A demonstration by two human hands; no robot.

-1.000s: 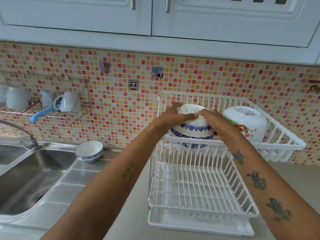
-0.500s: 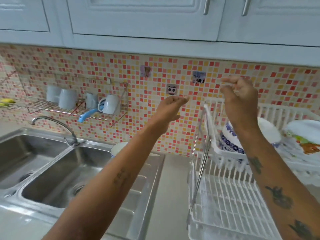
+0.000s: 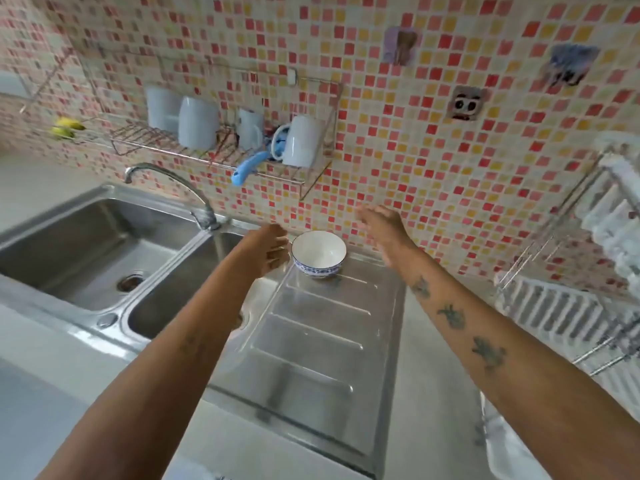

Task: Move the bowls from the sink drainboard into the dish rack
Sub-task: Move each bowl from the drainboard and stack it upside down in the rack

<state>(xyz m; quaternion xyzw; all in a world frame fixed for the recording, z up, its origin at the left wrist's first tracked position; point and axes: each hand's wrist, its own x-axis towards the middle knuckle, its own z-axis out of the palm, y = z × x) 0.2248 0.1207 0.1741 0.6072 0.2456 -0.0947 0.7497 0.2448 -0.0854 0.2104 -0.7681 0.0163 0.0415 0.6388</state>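
Note:
One white bowl with a blue pattern (image 3: 319, 255) stands upright at the far end of the steel drainboard (image 3: 311, 344), close to the tiled wall. My left hand (image 3: 268, 249) is just left of it, fingers apart, almost at its rim. My right hand (image 3: 384, 228) hovers to its right, open and a little blurred, a short gap from the bowl. Neither hand holds anything. The white dish rack (image 3: 588, 271) shows only partly at the right edge; the bowls in it are out of view.
A double steel sink (image 3: 104, 251) with a curved tap (image 3: 187, 192) lies to the left. A wire wall shelf (image 3: 221, 150) above holds white cups and a blue-handled utensil. Grey countertop (image 3: 433, 393) separates the drainboard from the rack.
Both hands let go of the bowl set in the rack's upper tier, swung left and down, and now flank the bowl on the drainboard. The view turned left with them.

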